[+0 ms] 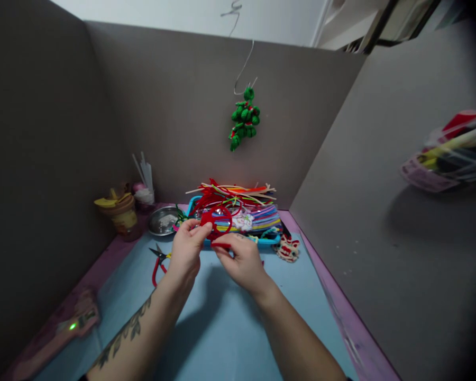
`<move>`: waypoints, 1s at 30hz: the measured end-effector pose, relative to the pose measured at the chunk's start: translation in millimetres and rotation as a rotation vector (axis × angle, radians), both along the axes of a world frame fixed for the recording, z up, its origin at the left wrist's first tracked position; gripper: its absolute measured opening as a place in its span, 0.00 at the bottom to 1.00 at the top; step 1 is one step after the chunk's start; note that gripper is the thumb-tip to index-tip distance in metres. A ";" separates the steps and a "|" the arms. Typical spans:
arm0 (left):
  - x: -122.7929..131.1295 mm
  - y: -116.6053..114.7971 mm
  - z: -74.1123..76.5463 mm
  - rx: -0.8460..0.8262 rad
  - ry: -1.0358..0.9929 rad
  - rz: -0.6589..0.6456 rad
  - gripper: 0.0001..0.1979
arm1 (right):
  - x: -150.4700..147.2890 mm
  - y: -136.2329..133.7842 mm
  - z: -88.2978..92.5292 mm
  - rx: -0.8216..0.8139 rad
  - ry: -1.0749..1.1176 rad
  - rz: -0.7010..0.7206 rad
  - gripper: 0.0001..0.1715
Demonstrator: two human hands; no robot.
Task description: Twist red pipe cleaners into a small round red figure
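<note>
Between my hands is a red fuzzy pipe cleaner piece, bent into loops, with one round loop standing up. My left hand pinches its thick red part between thumb and fingers. Lower and to the right, my right hand pinches a red strand of the same piece at the fingertips. Just behind both hands is a blue tray heaped with pipe cleaners in red, orange, purple and other colours. Red-handled scissors lie open beside my left wrist.
A metal dish, a pot and a cup of white sticks stand back left. A pink glue gun lies front left. A green ornament hangs ahead; a holder juts from the right wall.
</note>
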State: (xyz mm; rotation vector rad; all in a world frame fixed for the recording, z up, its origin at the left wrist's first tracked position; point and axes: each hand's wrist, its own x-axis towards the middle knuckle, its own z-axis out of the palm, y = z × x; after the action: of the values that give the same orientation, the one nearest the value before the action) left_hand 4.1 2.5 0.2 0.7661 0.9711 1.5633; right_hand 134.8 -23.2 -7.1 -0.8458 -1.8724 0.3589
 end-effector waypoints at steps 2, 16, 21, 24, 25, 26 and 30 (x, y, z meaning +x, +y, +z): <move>0.6 0.5 -1.0 0.044 -0.020 0.027 0.25 | -5.1 -1.2 -2.2 -0.034 0.050 0.052 0.07; -2.9 5.4 -4.9 0.092 0.001 0.070 0.26 | -11.6 -8.5 -1.6 -0.315 0.417 0.220 0.03; -9.7 12.2 -5.3 0.076 0.004 0.134 0.26 | -0.4 -11.1 6.6 -0.396 0.609 0.508 0.12; -12.8 14.8 -5.5 0.080 -0.010 0.122 0.26 | 8.7 -8.6 12.3 -0.374 0.415 0.552 0.09; -13.1 15.0 -5.8 0.079 -0.017 0.107 0.26 | 10.7 -6.9 13.3 -0.343 0.302 0.525 0.07; -12.9 14.9 -6.1 0.076 -0.023 0.087 0.27 | 11.9 -4.5 13.3 -0.297 0.183 0.469 0.08; -8.1 11.0 -6.3 0.071 -0.020 0.041 0.26 | 9.0 8.9 2.4 -0.177 0.189 0.059 0.13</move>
State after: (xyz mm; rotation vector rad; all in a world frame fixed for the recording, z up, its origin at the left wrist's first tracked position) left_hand -4.0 13.5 -6.1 0.7831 0.9262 1.6453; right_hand 143.8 -14.4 -4.7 -0.8448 -1.7102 0.6269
